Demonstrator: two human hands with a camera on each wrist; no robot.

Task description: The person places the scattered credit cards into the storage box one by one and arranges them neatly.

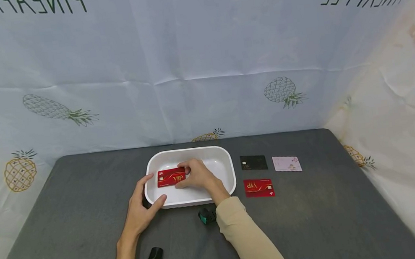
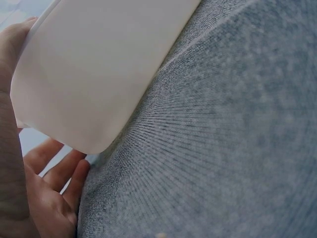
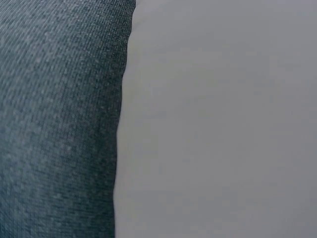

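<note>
A white plastic tray point(image 1: 226, 165) stands on the dark cloth, and inside it is a red VIP card point(image 1: 165, 178). Reaching in over the front rim, my right hand point(image 1: 197, 175) holds that card by its right end, thumb below and fingers above. My left hand point(image 1: 140, 208) grips the tray's front left corner, thumb over the front rim and forefinger along the left rim. In the left wrist view the fingers of the left hand point(image 2: 54, 188) spread round the tray's outer wall point(image 2: 94, 74). Only the tray's wall point(image 3: 213, 124) and cloth fill the right wrist view.
Right of the tray lie a black VIP card point(image 1: 254, 162), a pale pink card point(image 1: 287, 163) and another red VIP card point(image 1: 259, 188). A grey cloth point(image 1: 315, 219) covers the table. Behind it hangs a pineapple-print curtain point(image 1: 191, 42).
</note>
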